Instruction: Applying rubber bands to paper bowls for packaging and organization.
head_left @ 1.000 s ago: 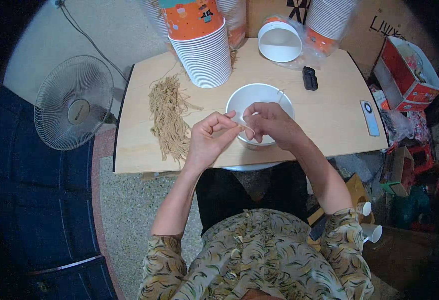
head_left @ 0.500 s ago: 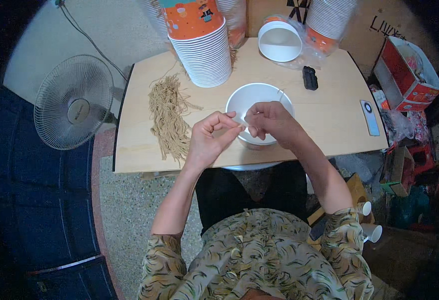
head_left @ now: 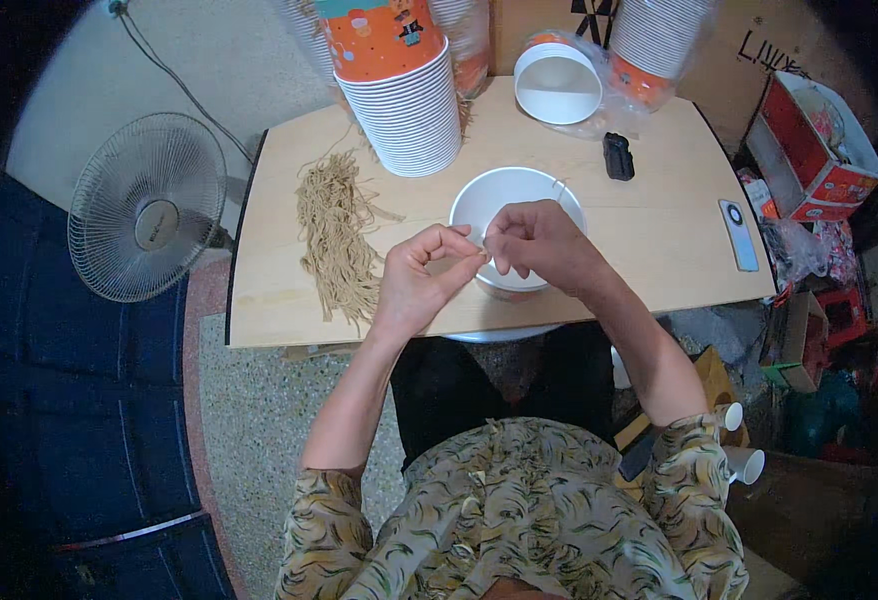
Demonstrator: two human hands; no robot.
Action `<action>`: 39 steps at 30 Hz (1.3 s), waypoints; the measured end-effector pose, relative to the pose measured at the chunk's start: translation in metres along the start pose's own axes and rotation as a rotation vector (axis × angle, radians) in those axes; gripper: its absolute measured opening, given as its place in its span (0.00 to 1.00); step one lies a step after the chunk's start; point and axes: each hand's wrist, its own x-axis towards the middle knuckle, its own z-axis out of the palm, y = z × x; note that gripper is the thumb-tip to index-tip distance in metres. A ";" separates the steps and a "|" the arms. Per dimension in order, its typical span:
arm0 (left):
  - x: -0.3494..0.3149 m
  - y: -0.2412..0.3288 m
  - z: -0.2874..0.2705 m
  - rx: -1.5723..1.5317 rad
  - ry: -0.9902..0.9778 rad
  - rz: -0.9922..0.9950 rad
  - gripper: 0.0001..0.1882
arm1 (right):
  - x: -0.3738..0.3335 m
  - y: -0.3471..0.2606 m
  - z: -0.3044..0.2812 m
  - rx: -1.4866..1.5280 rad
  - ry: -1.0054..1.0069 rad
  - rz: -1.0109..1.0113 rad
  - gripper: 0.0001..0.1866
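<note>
Seated at a pale wooden table [head_left: 659,230], I bring both hands together over the near rim of a round white paper bowl [head_left: 504,195] that stands at the table's front edge, right before me. My left hand [head_left: 419,285] is curled, thumb and forefinger pinched at their tips; my right hand [head_left: 539,245] is curled the same way, its fingertips meeting the left's just above the bowl's rim. Whatever is pinched between them is too thin to make out. To my left on the tabletop lies a loose heap of thin tan strands [head_left: 334,240], well apart from the bowl. Behind it rises a tall stack of white paper bowls with an orange printed top [head_left: 399,95]. Farther back sits another white bowl in clear plastic wrap [head_left: 557,85], with a small black object [head_left: 617,155] near it and a flat phone [head_left: 739,233] toward the right edge. A white floor fan [head_left: 147,207] stands off the table's left side.
</note>
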 end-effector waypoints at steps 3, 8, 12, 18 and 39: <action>0.000 -0.001 0.000 0.006 0.003 0.010 0.04 | 0.001 0.003 0.003 0.052 0.057 -0.015 0.05; -0.001 0.003 0.001 -0.059 -0.016 -0.092 0.06 | 0.000 0.006 0.004 0.137 0.094 -0.031 0.07; -0.001 0.004 0.000 -0.058 -0.026 -0.166 0.10 | -0.001 0.007 0.008 0.158 0.153 -0.008 0.07; 0.001 -0.011 -0.004 0.043 -0.038 -0.059 0.09 | 0.002 0.013 0.010 0.266 0.170 0.030 0.07; 0.002 -0.017 -0.007 0.075 -0.031 -0.026 0.05 | -0.003 0.000 0.001 -0.062 0.142 -0.084 0.07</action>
